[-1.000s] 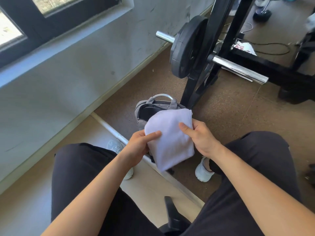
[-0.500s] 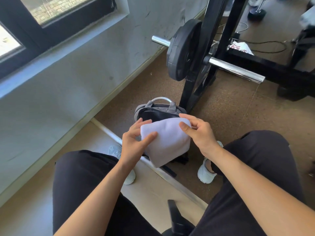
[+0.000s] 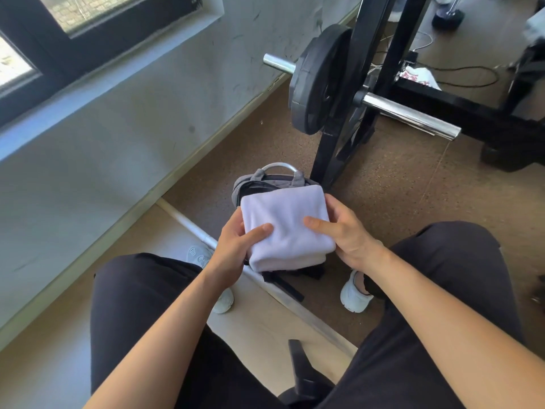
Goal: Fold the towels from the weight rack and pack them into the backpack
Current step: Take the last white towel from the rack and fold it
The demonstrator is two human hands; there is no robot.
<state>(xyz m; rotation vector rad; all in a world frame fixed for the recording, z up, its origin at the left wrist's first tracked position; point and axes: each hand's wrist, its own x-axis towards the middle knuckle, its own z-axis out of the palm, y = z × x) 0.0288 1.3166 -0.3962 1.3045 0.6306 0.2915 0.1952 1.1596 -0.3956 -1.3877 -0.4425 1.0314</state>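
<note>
- Both hands clasped the folded white terry towel [image 3: 287, 228]: left hand [image 3: 236, 246] and right hand [image 3: 345, 231] each had a thumb on top and fingers curled under the edges.
- Directly beneath the hands sat the grey fabric backpack [image 3: 265, 181], its mouth apparently open.
- Keeping even pressure on both sides while lowering would likely preserve the folds.
- Beyond the hands stood the black steel weight rack [image 3: 368, 84].

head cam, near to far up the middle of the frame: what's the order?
Left hand and right hand on the folded towel → grey backpack on the floor behind it → black rack upright → weight plate on its chrome bar.
</note>
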